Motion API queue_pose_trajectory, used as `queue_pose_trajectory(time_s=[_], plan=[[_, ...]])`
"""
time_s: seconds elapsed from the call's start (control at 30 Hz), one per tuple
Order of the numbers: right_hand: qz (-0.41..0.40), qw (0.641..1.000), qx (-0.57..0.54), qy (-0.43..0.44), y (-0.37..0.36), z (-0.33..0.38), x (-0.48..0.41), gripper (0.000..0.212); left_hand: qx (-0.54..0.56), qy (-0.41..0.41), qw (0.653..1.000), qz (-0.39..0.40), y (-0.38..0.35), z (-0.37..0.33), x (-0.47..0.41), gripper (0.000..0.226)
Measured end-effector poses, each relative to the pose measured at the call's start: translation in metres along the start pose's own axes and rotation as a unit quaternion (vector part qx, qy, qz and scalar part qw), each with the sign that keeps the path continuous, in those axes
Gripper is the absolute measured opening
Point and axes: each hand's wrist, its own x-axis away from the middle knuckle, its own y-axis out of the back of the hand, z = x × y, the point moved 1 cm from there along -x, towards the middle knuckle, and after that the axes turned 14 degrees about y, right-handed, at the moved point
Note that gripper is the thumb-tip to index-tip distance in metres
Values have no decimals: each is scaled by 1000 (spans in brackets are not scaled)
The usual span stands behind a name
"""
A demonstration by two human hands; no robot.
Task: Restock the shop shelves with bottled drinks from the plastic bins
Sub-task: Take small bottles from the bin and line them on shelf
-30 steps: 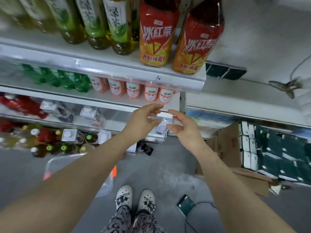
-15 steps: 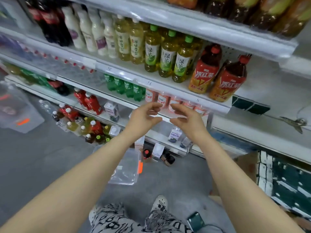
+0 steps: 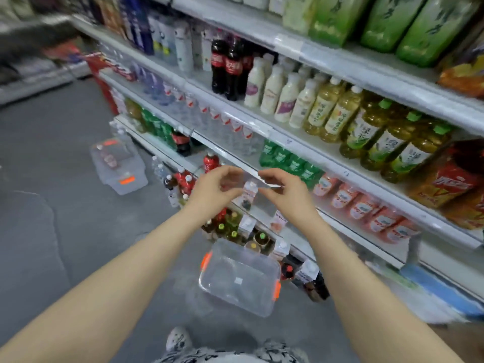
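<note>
Two hands: left hand (image 3: 212,191) and right hand (image 3: 286,193) empty, loosely curled.
Clear orange-latched plastic bin (image 3: 251,307): on floor, directly below both.

The shelves (image 3: 262,132) hold bottled drinks (image 3: 288,98); two clear bins (image 3: 235,305) (image 3: 125,184), perhaps lidded, sit on the floor (image 3: 65,153).

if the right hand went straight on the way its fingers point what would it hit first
Most likely the left hand: the right hand aims its fingers at it across a narrow gap. The small carton behind the gap looks farther back, but depth is unclear.
</note>
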Motion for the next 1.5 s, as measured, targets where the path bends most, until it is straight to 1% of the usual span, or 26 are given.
queue_pose_trajectory(time_s=[0.13, 0.23, 0.5, 0.67, 0.83, 1.0, 1.1, 1.23, 1.5], plan=[[25, 999, -8, 36, -74, 44, -51, 33, 14, 37, 999, -31, 90, 38, -5, 36], [57, 997, -23, 48, -124, 69, -87, 34, 16, 49, 997, -59, 148, 64, -10, 35], [132, 987, -61, 75, -231, 104, -196, 35, 25, 91, 986, -141, 260, 115, -55, 35], [166, 978, -109, 68, -295, 106, -284, 33, 10, 106, 981, -165, 328, 144, -122, 34], [189, 974, -96, 79, -345, 109, -395, 36, -10, 115, 974, -193, 399, 158, -209, 36], [209, 967, -103, 106, -388, 116, -492, 35, -1, 127, 965, -229, 458, 169, -278, 34], [222, 963, -109, 107, -413, 118, -536, 36, -3, 141, 961, -239, 490, 184, -312, 30], [218, 965, -109, 97, -451, 114, -591, 38, 2, 146, 958, -247, 534, 213, -362, 32], [195, 975, -100, 39, -557, 109, -694, 36, 9, 154, 970, -189, 639, 288, -476, 35]])
